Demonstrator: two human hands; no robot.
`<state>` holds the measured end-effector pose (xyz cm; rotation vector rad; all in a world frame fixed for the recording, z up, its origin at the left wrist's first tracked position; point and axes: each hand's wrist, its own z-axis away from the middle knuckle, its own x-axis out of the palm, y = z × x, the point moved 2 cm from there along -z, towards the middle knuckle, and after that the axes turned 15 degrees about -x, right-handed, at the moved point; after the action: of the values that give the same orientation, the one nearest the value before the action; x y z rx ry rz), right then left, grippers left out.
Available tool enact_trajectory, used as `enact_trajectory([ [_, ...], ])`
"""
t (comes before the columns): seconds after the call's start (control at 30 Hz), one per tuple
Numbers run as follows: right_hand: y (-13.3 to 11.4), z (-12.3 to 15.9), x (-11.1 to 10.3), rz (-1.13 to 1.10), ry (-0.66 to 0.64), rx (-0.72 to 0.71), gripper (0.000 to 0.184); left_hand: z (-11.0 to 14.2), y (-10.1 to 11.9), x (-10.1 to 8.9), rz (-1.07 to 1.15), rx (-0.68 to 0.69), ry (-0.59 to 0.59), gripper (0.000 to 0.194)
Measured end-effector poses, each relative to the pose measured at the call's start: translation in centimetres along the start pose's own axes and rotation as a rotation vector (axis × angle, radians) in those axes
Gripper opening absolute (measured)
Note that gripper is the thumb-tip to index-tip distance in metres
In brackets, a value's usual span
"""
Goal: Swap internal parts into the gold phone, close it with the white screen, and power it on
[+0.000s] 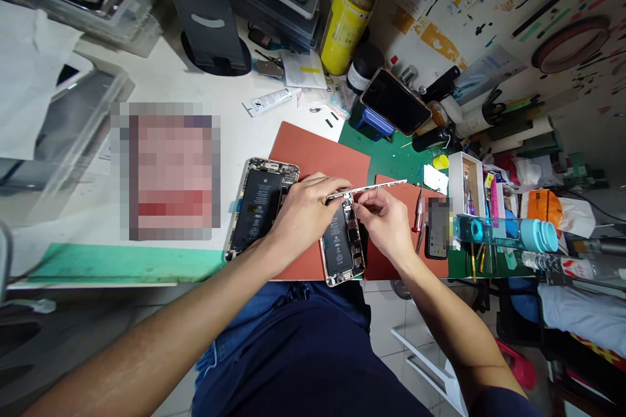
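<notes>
An opened phone body [337,247] lies on the red-brown mat, its black battery and inner parts bare. My left hand [313,205] grips the edge of a thin phone screen [381,186], seen nearly edge-on above the phone's top end. Close under that panel, my right hand [384,215] is closed in a pinch at the upper right corner of the phone body. Whatever is between those fingertips is too small to make out. Left of my hands lies a second opened phone [259,205], partly covered by my left wrist and hand.
On the right are a red-handled screwdriver [419,212], a lit phone [439,228], a blue bottle [508,232] and a white tool box [464,172]. Behind, a dark phone [396,101] leans on a blue holder near a yellow can [345,26]. A white tube [271,102] lies farther left.
</notes>
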<state>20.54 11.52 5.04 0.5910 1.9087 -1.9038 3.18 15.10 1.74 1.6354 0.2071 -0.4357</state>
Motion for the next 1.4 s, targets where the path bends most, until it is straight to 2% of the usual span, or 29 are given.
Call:
enact_trajectory([
  [0.87,1.1,-0.6,-0.2,-0.073,-0.046,0.087,0.019,0.0,-0.2,0.2,-0.008,0.010,0.014,0.026],
  [1.17,0.5,-0.5,-0.1,-0.015,-0.038,0.058,0.014,-0.1,-0.1,0.1,-0.003,0.039,0.018,0.027],
  [1.4,0.2,-0.2,0.0,0.016,-0.030,0.031,0.016,0.0,-0.2,0.3,0.000,0.028,0.007,0.026],
])
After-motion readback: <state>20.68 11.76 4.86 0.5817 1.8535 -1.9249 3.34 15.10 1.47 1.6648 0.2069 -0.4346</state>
